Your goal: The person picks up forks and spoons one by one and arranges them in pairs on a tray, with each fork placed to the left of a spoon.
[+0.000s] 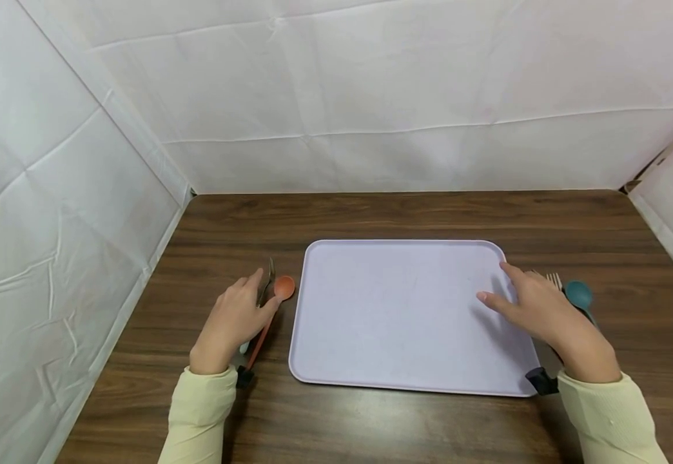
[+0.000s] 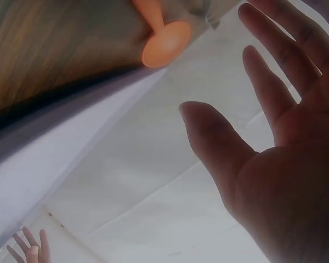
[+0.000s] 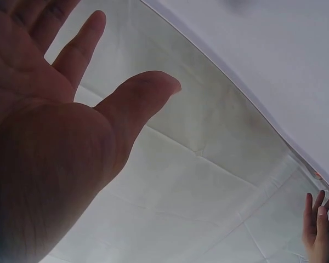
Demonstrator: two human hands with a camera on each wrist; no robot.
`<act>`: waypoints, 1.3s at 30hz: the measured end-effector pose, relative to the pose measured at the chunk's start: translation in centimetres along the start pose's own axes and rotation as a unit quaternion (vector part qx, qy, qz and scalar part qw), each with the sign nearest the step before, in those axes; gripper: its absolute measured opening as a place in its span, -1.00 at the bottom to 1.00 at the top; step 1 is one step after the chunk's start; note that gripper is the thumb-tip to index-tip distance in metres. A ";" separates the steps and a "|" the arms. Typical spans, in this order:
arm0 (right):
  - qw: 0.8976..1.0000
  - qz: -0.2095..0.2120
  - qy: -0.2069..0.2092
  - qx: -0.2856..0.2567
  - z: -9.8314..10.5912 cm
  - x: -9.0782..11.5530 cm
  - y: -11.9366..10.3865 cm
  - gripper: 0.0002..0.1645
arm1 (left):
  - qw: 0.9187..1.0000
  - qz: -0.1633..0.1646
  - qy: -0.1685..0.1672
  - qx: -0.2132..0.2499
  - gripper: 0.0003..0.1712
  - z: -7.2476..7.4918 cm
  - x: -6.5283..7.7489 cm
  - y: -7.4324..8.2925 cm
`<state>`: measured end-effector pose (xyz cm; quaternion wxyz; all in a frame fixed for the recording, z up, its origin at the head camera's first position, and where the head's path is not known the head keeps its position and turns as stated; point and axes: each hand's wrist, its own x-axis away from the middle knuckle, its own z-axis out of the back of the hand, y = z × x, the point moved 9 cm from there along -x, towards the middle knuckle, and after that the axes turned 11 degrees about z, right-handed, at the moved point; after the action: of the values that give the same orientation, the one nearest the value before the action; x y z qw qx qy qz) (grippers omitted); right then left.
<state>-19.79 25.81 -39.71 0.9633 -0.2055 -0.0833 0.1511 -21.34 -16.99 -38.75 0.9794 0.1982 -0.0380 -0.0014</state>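
Tray (image 1: 394, 316): one, lilac, centre of the frame
Spoons: two; an orange spoon (image 1: 283, 289) left of centre, a teal spoon (image 1: 579, 294) at the right
Forks: two made out; a left-side fork (image 1: 268, 283) and a right-side fork (image 1: 554, 281); a small tip beside the latter, half hidden, cannot be identified
Hands: two; left hand (image 1: 232, 320) lower left, right hand (image 1: 545, 309) lower right
Sleeves: two, pale yellow (image 1: 200, 412), along the bottom edge
Black wrist pieces: two (image 1: 542, 381), one per wrist
Counter (image 1: 406, 216): one, brown wood grain
White cloth walls: three (image 1: 371, 96); top, left, right
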 end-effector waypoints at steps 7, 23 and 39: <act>1.000 -0.012 -0.008 -0.004 -0.4 0.0 0.5 0.14 | 1.000 0.011 -0.006 -0.019 -0.34 -0.3 0.2 -0.6; 0.999 -0.031 -0.010 0.010 -0.9 0.1 1.6 -0.12 | 0.997 0.029 -0.034 -0.058 -0.58 -1.3 0.4 -1.4; 0.999 -0.021 -0.013 0.028 -1.2 0.1 2.1 -0.38 | 0.996 0.030 -0.051 -0.061 -0.57 -1.6 0.4 -1.4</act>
<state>-20.00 27.24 -41.69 0.9706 -0.1744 -0.0960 0.1357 -20.79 -17.66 -40.75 0.9860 0.1370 -0.0936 0.0152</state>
